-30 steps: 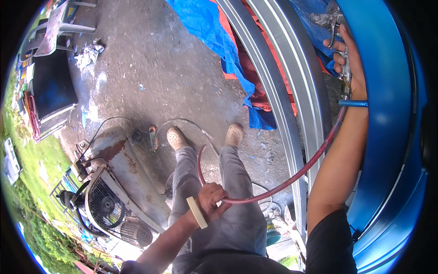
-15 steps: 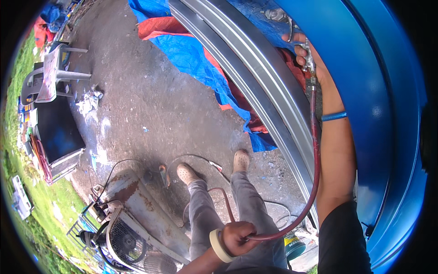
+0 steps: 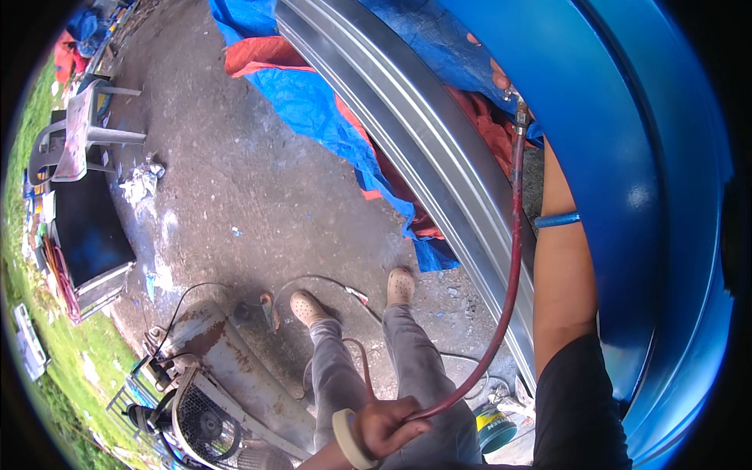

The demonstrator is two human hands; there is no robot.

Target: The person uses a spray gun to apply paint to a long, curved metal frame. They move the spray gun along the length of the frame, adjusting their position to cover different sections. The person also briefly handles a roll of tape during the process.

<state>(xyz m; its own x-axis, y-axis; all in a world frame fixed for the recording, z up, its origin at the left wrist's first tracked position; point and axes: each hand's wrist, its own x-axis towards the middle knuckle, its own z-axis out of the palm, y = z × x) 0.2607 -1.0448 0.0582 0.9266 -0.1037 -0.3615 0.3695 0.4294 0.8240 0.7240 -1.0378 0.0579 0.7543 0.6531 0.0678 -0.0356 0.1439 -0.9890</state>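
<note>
My left hand [image 3: 392, 427] is closed around a dark red air hose [image 3: 515, 235] in front of my legs. A cream roll of masking tape [image 3: 350, 440] circles that wrist. The hose curves up to a metal fitting [image 3: 521, 117] at my right hand [image 3: 499, 76]. Only a few bent fingers of this hand show; the rest is behind the edge of a glossy blue panel [image 3: 619, 219]. They grip a spray gun, whose body is now mostly hidden. My right forearm, with a blue band [image 3: 558, 220], passes partly behind the panel.
Long grey metal panels [image 3: 439, 125] lie beside blue and orange tarpaulin [image 3: 313, 102]. A rusty air compressor [image 3: 227, 352] stands at lower left, with cables on the ground. Further left are a plastic chair [image 3: 82, 129] and a black board [image 3: 90, 227]. A can [image 3: 495, 431] sits near my legs.
My right hand and the spray gun have slipped further behind the blue panel's edge. The view has shifted slightly. My left hand keeps its hold on the hose, a little lower in view.
</note>
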